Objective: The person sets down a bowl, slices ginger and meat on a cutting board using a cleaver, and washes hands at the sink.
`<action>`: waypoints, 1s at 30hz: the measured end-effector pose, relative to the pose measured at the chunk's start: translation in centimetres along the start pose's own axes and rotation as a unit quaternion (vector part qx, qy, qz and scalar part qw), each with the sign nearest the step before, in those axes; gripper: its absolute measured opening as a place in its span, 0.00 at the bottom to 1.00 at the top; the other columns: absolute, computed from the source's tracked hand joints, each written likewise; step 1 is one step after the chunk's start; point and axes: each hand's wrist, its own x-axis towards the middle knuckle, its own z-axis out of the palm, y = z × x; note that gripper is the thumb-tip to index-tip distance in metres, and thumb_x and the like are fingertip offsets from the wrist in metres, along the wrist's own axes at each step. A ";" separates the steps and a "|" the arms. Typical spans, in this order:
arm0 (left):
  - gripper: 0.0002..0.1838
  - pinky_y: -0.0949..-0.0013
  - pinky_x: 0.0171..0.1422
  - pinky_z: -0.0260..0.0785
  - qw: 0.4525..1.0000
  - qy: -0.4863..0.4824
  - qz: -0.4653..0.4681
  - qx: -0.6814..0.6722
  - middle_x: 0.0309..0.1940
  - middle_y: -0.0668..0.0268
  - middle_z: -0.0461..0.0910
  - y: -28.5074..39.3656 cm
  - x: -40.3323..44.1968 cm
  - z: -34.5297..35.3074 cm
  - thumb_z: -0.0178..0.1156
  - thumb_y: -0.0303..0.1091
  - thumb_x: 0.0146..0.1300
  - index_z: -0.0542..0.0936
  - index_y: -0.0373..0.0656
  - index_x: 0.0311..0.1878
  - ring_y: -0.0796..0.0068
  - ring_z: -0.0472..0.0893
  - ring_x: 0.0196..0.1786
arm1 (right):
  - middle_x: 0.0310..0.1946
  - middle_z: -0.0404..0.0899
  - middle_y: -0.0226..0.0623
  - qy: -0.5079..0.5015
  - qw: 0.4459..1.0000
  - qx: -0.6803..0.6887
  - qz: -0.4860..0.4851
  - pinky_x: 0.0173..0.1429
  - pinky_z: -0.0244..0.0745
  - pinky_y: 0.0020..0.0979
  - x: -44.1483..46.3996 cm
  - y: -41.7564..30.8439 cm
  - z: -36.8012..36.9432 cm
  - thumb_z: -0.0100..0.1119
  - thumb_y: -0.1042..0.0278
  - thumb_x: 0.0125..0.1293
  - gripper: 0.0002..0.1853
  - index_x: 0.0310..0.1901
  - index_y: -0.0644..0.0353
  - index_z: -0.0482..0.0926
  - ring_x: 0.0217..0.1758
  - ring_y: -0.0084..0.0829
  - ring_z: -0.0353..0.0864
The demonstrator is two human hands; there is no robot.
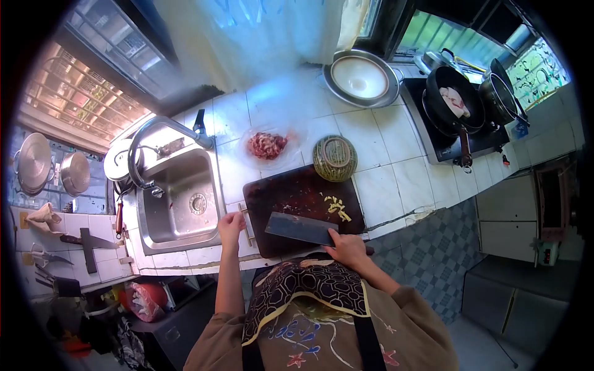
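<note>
My right hand (348, 248) is closed around the handle of a cleaver (300, 229), whose broad blade lies low over the front of the dark cutting board (297, 191). Just left of the board, by its metal handle (247, 224), is my left hand (231, 224), fingers curled together; whether they hold anything is hidden. Chopped pale yellow pieces (337, 208) sit on the board's right side, with small scraps scattered farther left. A green patterned bowl (335, 158) rests upside down at the board's back right corner. Behind the board, raw cut meat (267, 146) lies on clear plastic.
To the left is a steel sink (179, 226) with a curved faucet (133, 154). A wok (455, 102) with pale meat stands on the stove (427, 139) at right. A large basin (362, 77) is at the back. Knives (90, 244) hang on the left wall.
</note>
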 end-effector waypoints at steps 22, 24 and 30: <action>0.10 0.66 0.45 0.78 0.925 0.060 -0.034 -0.375 0.31 0.64 0.78 3.0 0.1 -8.3 0.61 0.20 0.55 0.73 0.43 0.38 0.70 0.81 0.34 | 0.39 0.69 0.42 0.078 0.991 -0.099 -0.054 0.43 0.74 0.38 7.4 -5.8 2.5 0.65 0.63 0.54 0.24 0.52 0.64 0.75 0.47 0.43 0.71; 0.08 0.66 0.44 0.79 0.922 0.045 -0.033 -0.383 0.30 0.63 0.78 2.4 2.0 -10.6 0.60 0.20 0.55 0.73 0.42 0.35 0.69 0.81 0.34 | 0.39 0.70 0.42 0.122 0.988 -0.068 -0.072 0.44 0.74 0.39 8.3 -7.8 2.8 0.64 0.64 0.55 0.22 0.50 0.64 0.76 0.47 0.43 0.71; 0.06 0.73 0.38 0.77 0.913 0.013 -0.095 -0.397 0.26 0.67 0.77 -0.8 9.4 -18.0 0.62 0.24 0.58 0.74 0.42 0.31 0.76 0.78 0.30 | 0.34 0.73 0.41 0.203 0.964 0.148 -0.090 0.40 0.73 0.38 15.6 -17.7 3.7 0.60 0.70 0.58 0.09 0.40 0.62 0.79 0.36 0.43 0.77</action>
